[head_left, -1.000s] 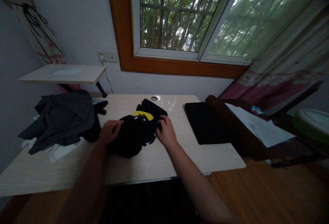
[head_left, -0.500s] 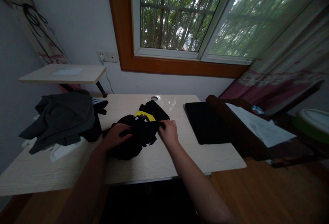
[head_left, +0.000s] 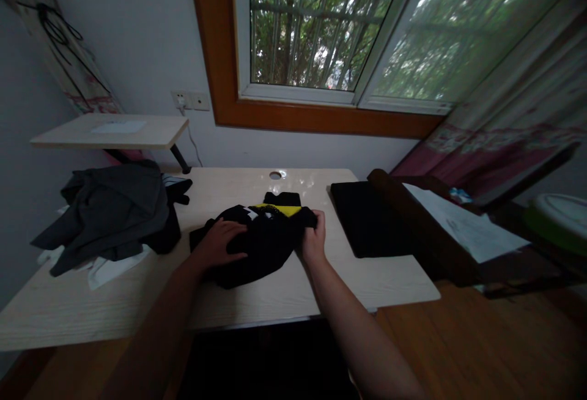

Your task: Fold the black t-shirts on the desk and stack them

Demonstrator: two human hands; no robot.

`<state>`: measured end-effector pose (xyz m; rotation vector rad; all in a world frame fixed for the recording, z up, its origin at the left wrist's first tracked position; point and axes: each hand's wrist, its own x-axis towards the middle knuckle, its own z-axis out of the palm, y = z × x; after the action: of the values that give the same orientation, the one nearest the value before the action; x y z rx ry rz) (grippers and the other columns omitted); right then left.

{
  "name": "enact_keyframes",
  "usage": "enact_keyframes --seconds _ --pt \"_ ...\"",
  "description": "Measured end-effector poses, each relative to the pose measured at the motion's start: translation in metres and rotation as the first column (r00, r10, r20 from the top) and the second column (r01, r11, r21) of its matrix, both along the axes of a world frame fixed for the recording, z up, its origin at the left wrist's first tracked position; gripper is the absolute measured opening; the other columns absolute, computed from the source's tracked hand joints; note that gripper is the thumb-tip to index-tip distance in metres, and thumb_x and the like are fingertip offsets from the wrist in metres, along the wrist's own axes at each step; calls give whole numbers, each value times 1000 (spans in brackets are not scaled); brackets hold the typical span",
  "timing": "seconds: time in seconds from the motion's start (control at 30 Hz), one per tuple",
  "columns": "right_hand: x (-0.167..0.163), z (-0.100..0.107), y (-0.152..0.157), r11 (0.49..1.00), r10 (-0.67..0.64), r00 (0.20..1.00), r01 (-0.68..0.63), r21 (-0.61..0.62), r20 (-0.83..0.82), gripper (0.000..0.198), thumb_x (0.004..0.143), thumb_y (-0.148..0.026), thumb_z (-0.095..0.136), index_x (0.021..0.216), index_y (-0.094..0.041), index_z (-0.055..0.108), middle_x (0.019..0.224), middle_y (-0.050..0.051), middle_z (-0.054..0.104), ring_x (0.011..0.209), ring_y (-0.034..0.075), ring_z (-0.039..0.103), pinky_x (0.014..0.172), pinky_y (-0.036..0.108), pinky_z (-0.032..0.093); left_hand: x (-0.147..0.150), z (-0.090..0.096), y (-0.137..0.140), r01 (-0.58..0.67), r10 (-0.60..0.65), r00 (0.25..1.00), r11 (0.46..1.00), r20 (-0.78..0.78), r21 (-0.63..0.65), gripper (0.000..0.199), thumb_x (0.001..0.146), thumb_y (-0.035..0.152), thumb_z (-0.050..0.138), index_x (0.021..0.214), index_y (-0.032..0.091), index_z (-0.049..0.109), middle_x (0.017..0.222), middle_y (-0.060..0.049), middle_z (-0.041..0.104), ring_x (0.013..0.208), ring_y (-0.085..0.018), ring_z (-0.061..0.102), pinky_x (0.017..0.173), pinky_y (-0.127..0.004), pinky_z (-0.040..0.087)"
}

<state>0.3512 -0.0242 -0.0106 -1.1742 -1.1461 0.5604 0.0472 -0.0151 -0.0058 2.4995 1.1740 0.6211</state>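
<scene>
A black garment [head_left: 270, 244] with a yellow band and white print lies bunched on the pale wooden table [head_left: 367, 290]. My right hand [head_left: 314, 238] grips its right edge, fingers closed round the dark cloth. On the garment's left part rests my left hand [head_left: 219, 246], thumb and fingers apart and lying over the fabric. The exact kind of garment cannot be made out from its crumpled shape.
At the left is a heap of clothes [head_left: 114, 207], dark grey on top with white pieces below. A small raised shelf [head_left: 151, 132] stands behind it. To the right lie a flat black item [head_left: 367, 219] and a paper sheet [head_left: 458, 219].
My right hand has moved right with the garment's edge, spreading the cloth wider. The yellow band has shifted right, and my left hand has slid slightly right.
</scene>
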Motion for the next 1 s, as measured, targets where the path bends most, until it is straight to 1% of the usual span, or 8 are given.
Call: enact_keyframes --seconds 0.2,0.33,0.47,0.6,0.7,0.8,0.87,1.0 --pt "-7 9 0 988 155 938 -145 56 -311 26 91 -42 55 99 -19 65 98 4 71 93 21 65 91 37 51 6 -4 0 16 -14 996 1000 91 -14 25 86 33 58 107 24 68 114 -7 74 110 -24 67 112 -49 43" --pt "-11 10 5 972 228 850 -227 60 -476 36 90 -50 57 100 -17 69 100 7 74 98 24 68 98 41 52 4 -1 0 -68 78 979 996 188 -58 19 91 35 50 98 23 64 111 -6 73 103 -22 69 94 -40 54" --pt "-11 7 7 944 291 827 -330 4 -481 45 90 -59 52 99 -18 70 96 6 75 98 25 69 98 42 53 -2 6 -1 -239 245 908 969 339 -60 23 94 41 48 99 23 61 108 -7 71 103 -22 67 96 -40 52" --pt "-6 2 3 937 315 901 -346 -56 -299 33 86 -51 62 86 -19 71 83 2 73 88 24 69 87 38 56 -13 14 0 -429 436 761 894 481 -131 30 94 52 48 97 23 57 108 -8 69 106 -23 64 100 -40 49" --pt "-3 3 1 912 401 916 -402 -85 -24 23 83 -41 69 76 -19 70 82 2 72 84 24 67 82 38 56 -24 17 4 -506 529 635 835 563 -214 38 90 60 49 98 23 56 109 -8 68 109 -24 62 100 -40 48" --pt "-7 9 0 870 476 812 -491 -47 338 18 86 -37 68 91 -21 73 106 7 73 109 27 64 100 43 49 -32 18 8 -564 616 536 770 578 -297 44 85 66 52 93 23 57 102 -6 66 104 -25 61 97 -39 49" --pt "-13 12 -1 838 487 705 -543 -51 516 33 85 -38 69 114 -21 68 124 10 68 122 28 58 108 45 43 -35 19 8 -578 663 501 735 556 -355 43 84 64 53 93 23 57 95 -4 63 98 -25 61 92 -38 50" --pt "-22 9 -5 833 474 512 -524 -178 716 61 76 -41 77 128 -18 57 121 13 67 114 29 62 100 44 48 -35 22 6 -518 688 506 724 520 -455 36 86 57 51 96 23 58 87 -1 59 87 -22 59 85 -37 50"
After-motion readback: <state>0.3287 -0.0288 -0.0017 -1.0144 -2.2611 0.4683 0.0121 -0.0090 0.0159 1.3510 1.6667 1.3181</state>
